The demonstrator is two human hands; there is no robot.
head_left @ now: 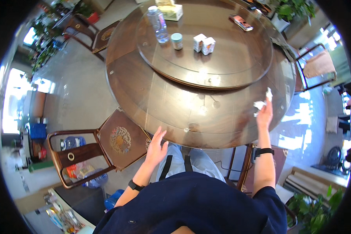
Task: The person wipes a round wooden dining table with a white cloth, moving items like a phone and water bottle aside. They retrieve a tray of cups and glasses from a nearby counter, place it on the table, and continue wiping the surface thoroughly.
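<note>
My right hand is over the right side of a round dark-wood table, closed around a crumpled white tissue that pokes out past the fingers. At the table's near edge, left of my body, my left hand is held with its fingers stretched out and nothing in it. The glossy tabletop lies between both hands, with light glaring off it.
On the raised turntable stand a clear bottle, a teal-lidded jar, two small white boxes, a tissue box and a phone. A wooden chair is at my left, another at my right.
</note>
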